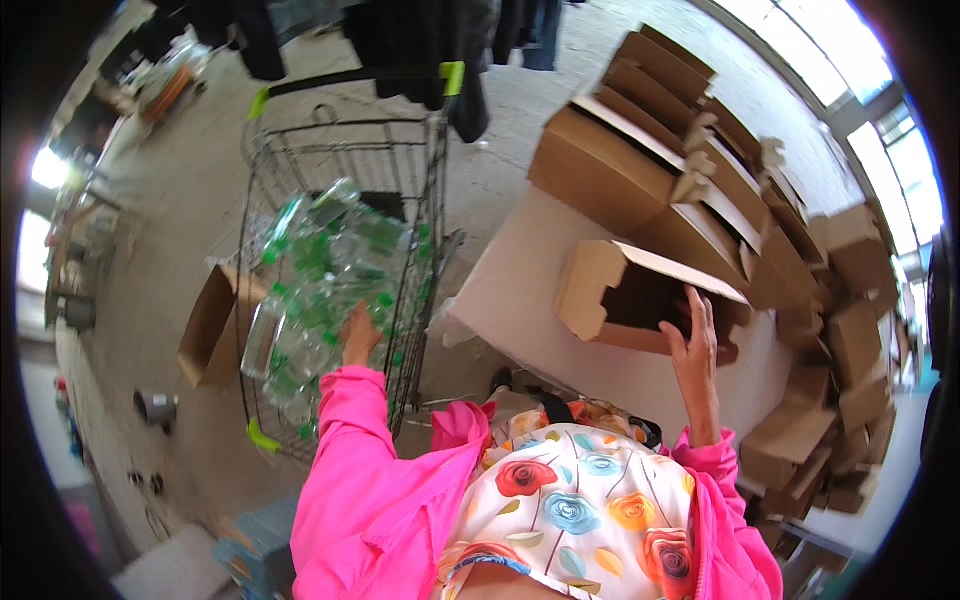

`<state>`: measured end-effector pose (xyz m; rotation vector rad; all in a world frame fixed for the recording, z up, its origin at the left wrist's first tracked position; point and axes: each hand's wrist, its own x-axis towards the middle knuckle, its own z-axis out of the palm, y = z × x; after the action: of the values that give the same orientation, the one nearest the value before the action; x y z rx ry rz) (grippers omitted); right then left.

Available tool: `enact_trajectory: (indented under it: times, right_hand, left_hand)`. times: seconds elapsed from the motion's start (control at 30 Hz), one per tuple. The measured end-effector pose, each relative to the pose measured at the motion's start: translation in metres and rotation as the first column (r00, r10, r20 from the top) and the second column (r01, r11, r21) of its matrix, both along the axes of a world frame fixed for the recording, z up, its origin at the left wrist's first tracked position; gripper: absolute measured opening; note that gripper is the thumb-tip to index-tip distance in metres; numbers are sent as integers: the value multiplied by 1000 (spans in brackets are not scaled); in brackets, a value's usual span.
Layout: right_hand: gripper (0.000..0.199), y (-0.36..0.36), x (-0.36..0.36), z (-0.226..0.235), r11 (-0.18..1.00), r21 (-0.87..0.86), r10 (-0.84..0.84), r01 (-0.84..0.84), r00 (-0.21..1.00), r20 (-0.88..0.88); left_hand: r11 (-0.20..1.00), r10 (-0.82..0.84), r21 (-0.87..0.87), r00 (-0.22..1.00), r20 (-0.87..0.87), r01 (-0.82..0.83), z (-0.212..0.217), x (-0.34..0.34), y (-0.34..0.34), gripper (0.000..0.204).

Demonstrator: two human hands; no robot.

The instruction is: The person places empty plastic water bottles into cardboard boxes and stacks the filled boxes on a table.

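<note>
My left hand (361,335) reaches into a wire shopping cart (440,210), down among clear plastic bottles (335,255) with green caps and green labels. Bottles partly hide its fingers, so I cannot tell whether it grips one. At the right, an open cardboard box (585,295) lies on a pale table (520,265), its dark opening toward me. My right hand (697,345) is at that opening, fingers stretched and thumb apart, touching the near part of the box. Nothing shows inside it.
Open cardboard boxes (600,150) stand in rows at the table's far side, and more cartons (800,430) are heaped at the right. Another box (210,325) sits on the floor left of the cart. Dark clothes (420,40) hang beyond the cart's handle.
</note>
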<state>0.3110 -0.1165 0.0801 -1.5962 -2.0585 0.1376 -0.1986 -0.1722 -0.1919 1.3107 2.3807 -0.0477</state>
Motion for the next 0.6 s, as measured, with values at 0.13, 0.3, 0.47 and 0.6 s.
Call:
enact_trajectory:
  times: [0.13,0.3,0.47,0.6]
  right_hand:
    - [70,10,5,4,997,-50,-63,55,980,-186]
    - [79,15,9,7,984,-154,-118,86,970,-211]
    - [83,23,13,2,986,-147,-111,80,970,-215]
    - [89,31,16,4,978,-191,-107,79,984,-143]
  left_hand:
    - [994,96,-39,984,-148,-103,23,25,8,79]
    - [865,320,403,947,20,-300,36,0,0,82]
    - [404,253,776,874,414,-485,58,-38,-27,74]
    - [167,-11,888,900,436,-428,202,25,-32,56]
